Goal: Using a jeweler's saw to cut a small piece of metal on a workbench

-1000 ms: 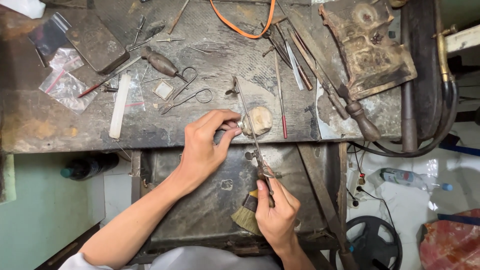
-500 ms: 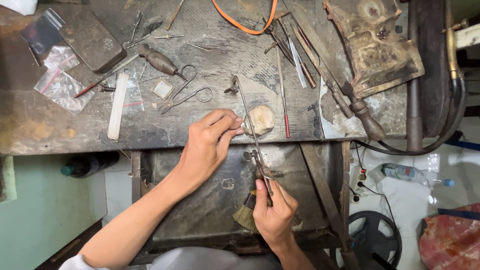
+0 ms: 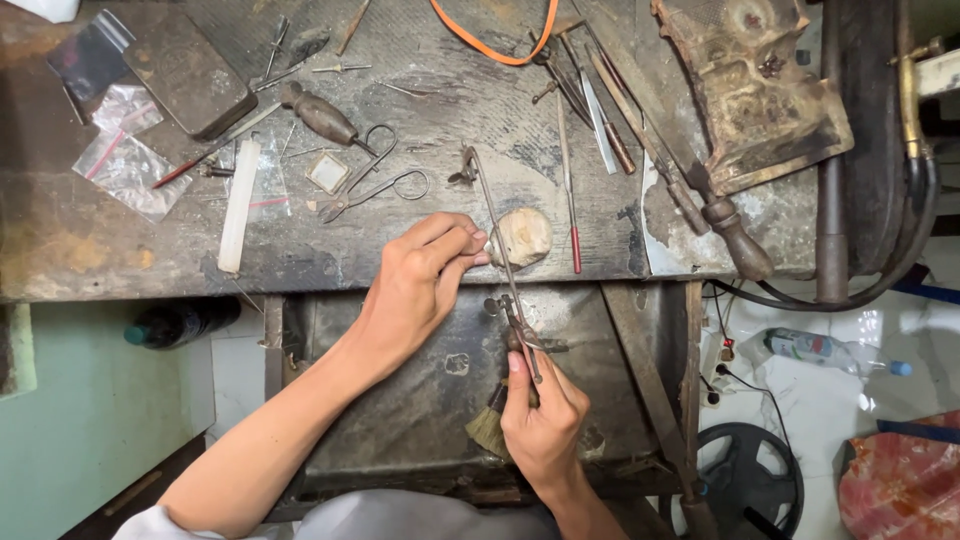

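My left hand pinches a small workpiece against the pale worn bench peg at the front edge of the workbench; the piece itself is too small to make out. My right hand grips the handle of a thin-framed jeweller's saw, whose frame runs up from my fist past the peg to a clamp screw on the bench top. A small bristle brush lies just left of my right hand.
Scissors, a wooden-handled tool, files, a white stick, plastic bags, a dark flat tin and an orange cord lie on the bench. A rusty metal block sits at the right. The metal catch tray lies below.
The saw and both hands hold nearly the same pose; my right hand has shifted slightly on the saw handle. The view has drifted a little.
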